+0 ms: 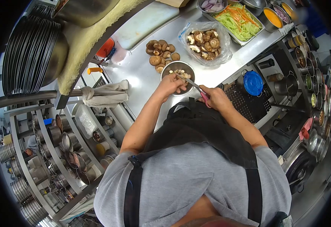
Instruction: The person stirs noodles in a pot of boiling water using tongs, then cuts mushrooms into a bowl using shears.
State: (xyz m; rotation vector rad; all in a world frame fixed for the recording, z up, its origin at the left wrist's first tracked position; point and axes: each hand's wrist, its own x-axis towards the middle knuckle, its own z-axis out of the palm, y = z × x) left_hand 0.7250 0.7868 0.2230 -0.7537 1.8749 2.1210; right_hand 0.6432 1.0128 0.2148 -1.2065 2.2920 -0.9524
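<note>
Well, from where I'm standing, the right hand (212, 96) is closing round the pink handles of the scissors (204, 98), and the blades are reaching over the metal bowl (188, 68). The left hand (170, 85) is curling its fingers in by the blade tips; it's looking partly closed, though at this size I can't tell whether it is pinching a piece. Pale cut pieces (183, 74), probably mushroom, are lying inside the bowl.

For neat snipping, the left fingertips should be keeping behind the line of the blades, with the tips angling away from them. Short cuts low over the bowl's middle would be letting the pieces drop inside instead of bouncing off the rim.

Whole brown mushrooms (155, 60) are heaping up just beyond the bowl, to its left, and the plastic bag (226, 56) is holding more mushrooms (198, 37) beyond it to the right, so both hands should be lifting a little when swinging that way. The worktop (138, 81) is stretching out to the bowl's left. Its near edge is running close to the dark apron (199, 126), on the bowl's near side, so the elbows should be staying tucked and the bowl shouldn't be creeping any closer.
</note>
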